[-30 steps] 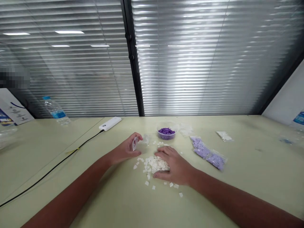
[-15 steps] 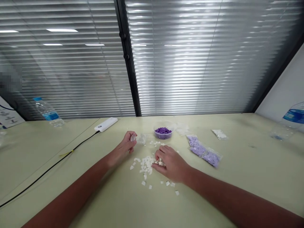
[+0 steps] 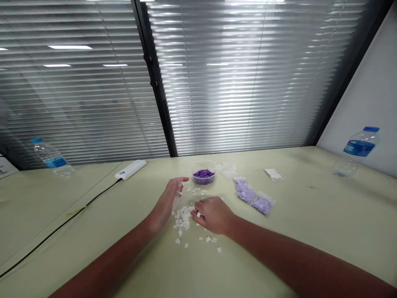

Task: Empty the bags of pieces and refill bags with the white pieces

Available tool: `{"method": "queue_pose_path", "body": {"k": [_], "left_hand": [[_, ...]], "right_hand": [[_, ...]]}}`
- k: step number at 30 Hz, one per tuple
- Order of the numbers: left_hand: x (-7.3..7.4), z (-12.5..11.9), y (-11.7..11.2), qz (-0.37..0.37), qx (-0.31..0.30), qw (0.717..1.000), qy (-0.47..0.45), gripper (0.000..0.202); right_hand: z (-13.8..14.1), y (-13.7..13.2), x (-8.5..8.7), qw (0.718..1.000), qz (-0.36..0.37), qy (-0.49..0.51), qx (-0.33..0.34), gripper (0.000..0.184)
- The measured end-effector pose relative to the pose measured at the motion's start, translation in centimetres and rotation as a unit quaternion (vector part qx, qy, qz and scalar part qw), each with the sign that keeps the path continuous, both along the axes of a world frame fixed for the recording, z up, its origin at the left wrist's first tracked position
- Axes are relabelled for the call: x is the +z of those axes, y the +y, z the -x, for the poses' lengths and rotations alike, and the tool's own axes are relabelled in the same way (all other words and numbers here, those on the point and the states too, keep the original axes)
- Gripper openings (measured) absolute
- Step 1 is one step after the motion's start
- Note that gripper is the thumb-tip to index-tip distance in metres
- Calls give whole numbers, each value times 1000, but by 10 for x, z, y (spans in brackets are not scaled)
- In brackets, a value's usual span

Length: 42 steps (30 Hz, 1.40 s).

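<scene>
My left hand (image 3: pixel 170 199) is closed on a small clear plastic bag (image 3: pixel 179 188), mostly hidden by the thumb and fingers. A loose pile of small white square pieces (image 3: pixel 183 217) lies on the table between my hands, with single pieces scattered about it. At the pile's right edge, my right hand (image 3: pixel 214 214) is curled, with a white square piece (image 3: pixel 198 214) showing at its fingertips. Whether more pieces sit in the palm is hidden. Behind the hands stands a clear round bowl (image 3: pixel 204 181) filled with purple pieces.
Two joined bags of lilac pieces (image 3: pixel 252 196) lie to the right, a bag of white pieces (image 3: pixel 273 174) farther back. A white power bank (image 3: pixel 132 169) with a black cable (image 3: pixel 77 212) is left. Water bottles (image 3: pixel 52 159) (image 3: pixel 356 152) stand at both sides.
The view has shifted a little to the right. My left hand has moved nearer the pile and turned, with the bag in it. My right hand has drawn white pieces up into its fingers.
</scene>
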<state>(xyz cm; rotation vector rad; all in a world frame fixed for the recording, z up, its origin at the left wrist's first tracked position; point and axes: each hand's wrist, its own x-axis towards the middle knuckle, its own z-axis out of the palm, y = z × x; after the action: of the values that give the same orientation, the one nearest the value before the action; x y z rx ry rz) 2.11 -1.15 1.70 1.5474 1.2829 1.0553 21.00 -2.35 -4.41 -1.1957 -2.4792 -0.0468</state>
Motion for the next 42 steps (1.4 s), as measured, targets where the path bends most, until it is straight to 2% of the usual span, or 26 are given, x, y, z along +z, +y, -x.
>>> {"method": "queue_pose_path", "body": {"k": [4,6,9,12,14,15,17,20,22,23,25,27,30,35,40,42], "left_hand": [[-9,-22,-18,110,15,984,-137,73],[-13,-23,-24,94,16,985,-148,71],[-13,-16,-26,28,4,994,-101,55],[-11,-9,-25,26,-20,994,-107,46],[-11,-6,-24,35,-34,992,-115,46],[-12,-6,-23,35,-41,993,-109,46],[-13,-5,-25,18,-49,996,-69,43],[-11,-6,-30,-29,-50,998,26,34],[-10,-7,-34,-39,-50,996,68,30],[-9,-8,-36,-36,-50,995,80,30],[-9,-10,-37,-26,-46,995,89,30],[-10,-10,-37,-25,-42,995,91,32],[-13,-10,-35,-38,-36,993,102,32],[-18,-11,-34,-53,-24,992,114,39],[-18,-14,-37,-64,-9,989,134,34],[-18,-14,-38,-64,-4,989,137,36]], "right_hand": [[0,2,-2,1000,-2,9,9,28],[1,3,-3,1000,-1,14,14,28],[-1,4,-4,999,5,31,19,29],[-10,7,-2,998,20,57,24,27],[-19,10,3,989,61,135,18,28],[-23,13,7,975,92,204,8,30],[-30,20,18,916,153,370,-22,36],[-28,27,40,779,243,575,-50,47],[-17,28,55,686,305,659,-46,47],[-9,27,62,650,330,684,-37,45],[7,22,73,597,373,710,-11,43],[22,18,80,566,397,723,16,42],[36,18,81,556,395,730,42,42],[42,27,69,556,346,755,29,46],[44,27,64,591,329,736,-6,46],[44,25,65,594,340,729,-10,44]]}}
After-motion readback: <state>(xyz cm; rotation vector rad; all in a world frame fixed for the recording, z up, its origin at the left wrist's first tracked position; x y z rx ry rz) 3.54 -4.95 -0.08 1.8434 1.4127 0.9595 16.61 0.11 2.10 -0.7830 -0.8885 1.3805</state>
